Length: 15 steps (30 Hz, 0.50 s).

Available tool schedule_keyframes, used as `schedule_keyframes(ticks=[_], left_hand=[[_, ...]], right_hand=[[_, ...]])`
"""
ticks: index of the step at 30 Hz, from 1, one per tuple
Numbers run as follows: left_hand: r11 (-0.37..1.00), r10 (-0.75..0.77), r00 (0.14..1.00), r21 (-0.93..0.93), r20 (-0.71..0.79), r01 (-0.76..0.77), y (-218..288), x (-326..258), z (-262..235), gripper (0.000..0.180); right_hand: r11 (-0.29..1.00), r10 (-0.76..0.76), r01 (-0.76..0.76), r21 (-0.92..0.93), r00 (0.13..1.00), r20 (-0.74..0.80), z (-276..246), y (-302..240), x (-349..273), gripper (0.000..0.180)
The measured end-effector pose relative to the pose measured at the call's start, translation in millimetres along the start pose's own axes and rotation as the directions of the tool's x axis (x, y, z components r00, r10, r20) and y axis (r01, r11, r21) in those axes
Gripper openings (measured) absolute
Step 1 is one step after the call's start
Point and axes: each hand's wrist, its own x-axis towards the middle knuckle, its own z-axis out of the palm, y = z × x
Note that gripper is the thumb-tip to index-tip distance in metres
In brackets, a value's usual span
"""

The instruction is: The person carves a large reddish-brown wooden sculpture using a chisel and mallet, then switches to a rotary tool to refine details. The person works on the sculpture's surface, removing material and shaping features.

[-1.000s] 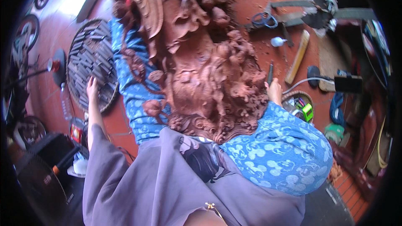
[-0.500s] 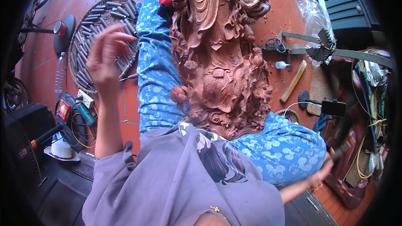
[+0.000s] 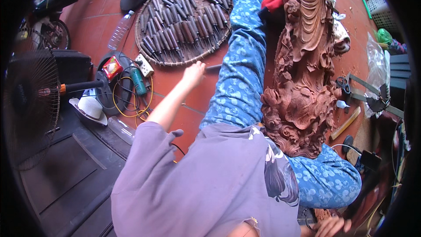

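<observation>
Left hand (image 3: 194, 74) has dropped just outside the tray's near rim (image 3: 175, 64). Right hand (image 3: 331, 227) is closest, low by the folded leg (image 3: 326, 184), fingers bent; can't tell if it's holding anything. Carving (image 3: 300, 105) against that leg looks heavy, stiff, chippy; I'd lift the base. Farther out, dark tool (image 3: 213, 67) between left hand and straight leg (image 3: 237, 72): probably light, rigid, best held mid-shaft. Left's stretched forward, fingers curled, grip unclear.
</observation>
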Motion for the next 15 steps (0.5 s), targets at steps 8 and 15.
schedule_keyframes(ticks=[8, 15], left_hand=[[0.940, -0.154, 0.965, -0.333, -0.214, 0.076, 1, -10, 18, 0.024], [0.624, -0.660, 0.749, -0.599, -0.059, 0.502, -101, 41, -12, 0.030]], right_hand=[[0.955, 0.295, -0.259, 0.145, 0.884, -0.364, 8, 97, 15, 0.043], [0.945, 0.312, -0.316, 0.088, 0.782, -0.540, 6, 145, 17, 0.049]])
